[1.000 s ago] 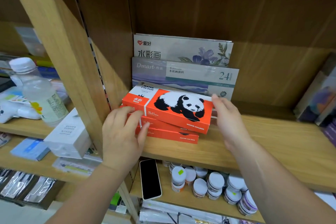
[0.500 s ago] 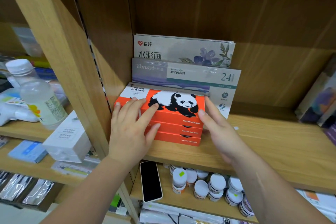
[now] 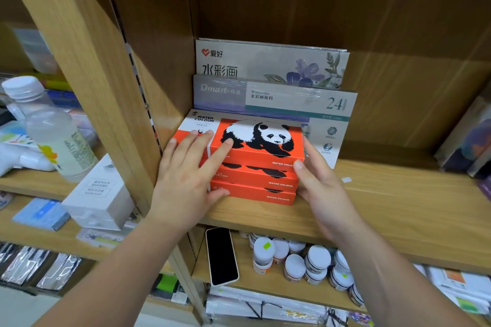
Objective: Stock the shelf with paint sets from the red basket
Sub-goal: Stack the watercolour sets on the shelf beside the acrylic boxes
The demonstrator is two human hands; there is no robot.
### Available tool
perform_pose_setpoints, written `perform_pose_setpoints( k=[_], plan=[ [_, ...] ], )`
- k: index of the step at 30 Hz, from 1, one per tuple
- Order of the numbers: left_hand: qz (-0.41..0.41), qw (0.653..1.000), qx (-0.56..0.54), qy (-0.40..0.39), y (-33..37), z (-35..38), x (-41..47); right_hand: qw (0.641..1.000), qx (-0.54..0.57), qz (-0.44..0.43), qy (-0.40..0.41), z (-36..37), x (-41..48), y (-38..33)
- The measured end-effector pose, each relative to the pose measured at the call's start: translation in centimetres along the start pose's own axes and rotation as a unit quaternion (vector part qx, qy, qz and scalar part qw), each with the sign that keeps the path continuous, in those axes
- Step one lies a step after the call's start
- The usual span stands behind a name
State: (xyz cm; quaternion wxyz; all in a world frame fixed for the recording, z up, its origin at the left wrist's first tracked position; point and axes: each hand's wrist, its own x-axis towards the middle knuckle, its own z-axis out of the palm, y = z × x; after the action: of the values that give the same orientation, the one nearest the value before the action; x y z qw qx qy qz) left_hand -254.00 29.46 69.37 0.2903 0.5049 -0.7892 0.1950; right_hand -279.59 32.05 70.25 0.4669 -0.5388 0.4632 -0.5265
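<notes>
Paint sets, three stacked, sit on shelf at its left end; left hand lies flat on top, fingers spread; right hand presses stack's right end, fingers straight and together.

Left hand, right hand outstretched, fingers straight.

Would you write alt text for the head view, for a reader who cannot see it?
Two hands steady a stack of three orange panda watercolour boxes on a wooden shelf: the left hand flat on top, the right hand at its right end. Larger grey paint sets stand behind.
</notes>
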Motion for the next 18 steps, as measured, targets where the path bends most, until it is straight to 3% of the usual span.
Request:
perform_pose_setpoints(
  k=[6,10,18],
  plan=[
    [-0.005,1.000,0.007,0.003,-0.1,-0.3,0.6,0.997,-0.074,-0.001,-0.022,-0.7,-0.3,0.6],
    [-0.022,1.000,0.005,-0.005,0.2,-0.4,0.4,0.988,-0.149,-0.026,0.040,-0.6,-0.1,0.7],
    [-0.046,0.999,-0.010,-0.010,0.4,0.0,0.1,0.980,-0.166,-0.055,0.094,-0.3,-0.9,1.5]
  ],
)
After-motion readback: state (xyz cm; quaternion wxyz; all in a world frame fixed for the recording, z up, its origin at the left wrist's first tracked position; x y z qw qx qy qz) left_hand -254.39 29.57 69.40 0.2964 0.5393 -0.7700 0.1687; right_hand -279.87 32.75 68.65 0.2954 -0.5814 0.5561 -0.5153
